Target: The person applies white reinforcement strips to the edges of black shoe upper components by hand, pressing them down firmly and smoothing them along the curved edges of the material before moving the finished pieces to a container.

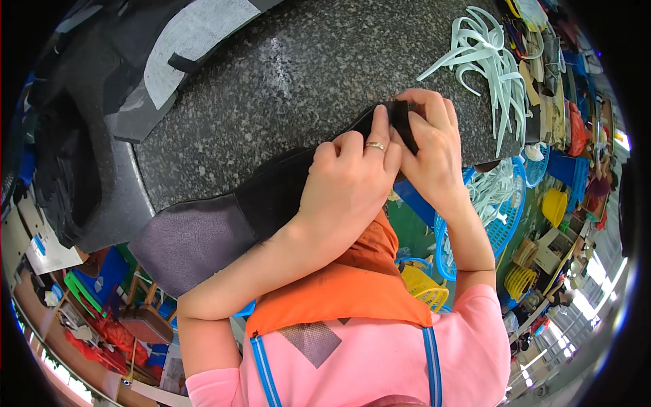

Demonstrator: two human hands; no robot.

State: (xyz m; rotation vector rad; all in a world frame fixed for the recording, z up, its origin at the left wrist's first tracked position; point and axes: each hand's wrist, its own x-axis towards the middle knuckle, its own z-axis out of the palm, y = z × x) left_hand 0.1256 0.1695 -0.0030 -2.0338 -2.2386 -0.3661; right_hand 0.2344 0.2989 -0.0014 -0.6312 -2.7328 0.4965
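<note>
A long black fabric piece [281, 178] with a greyish-purple rounded end [196, 234] lies slantwise along the near edge of the table and hangs over it. It resembles a boot upper, but its exact kind does not show. My left hand [352, 180], with a ring on one finger, is closed over the black piece near its far right end, one finger stretched along it. Close beside it, my right hand [430, 139] pinches a dark flap [403, 125] at that end between thumb and fingers. The fingertips partly hide where the flap joins the piece.
The speckled stone tabletop [271, 102] carries a bundle of pale green strips [488, 61] at the far right. Black pieces [74, 136] and a white-faced piece [190, 44] are heaped at left. Beneath the right edge stands a blue basket [502, 234] holding more strips.
</note>
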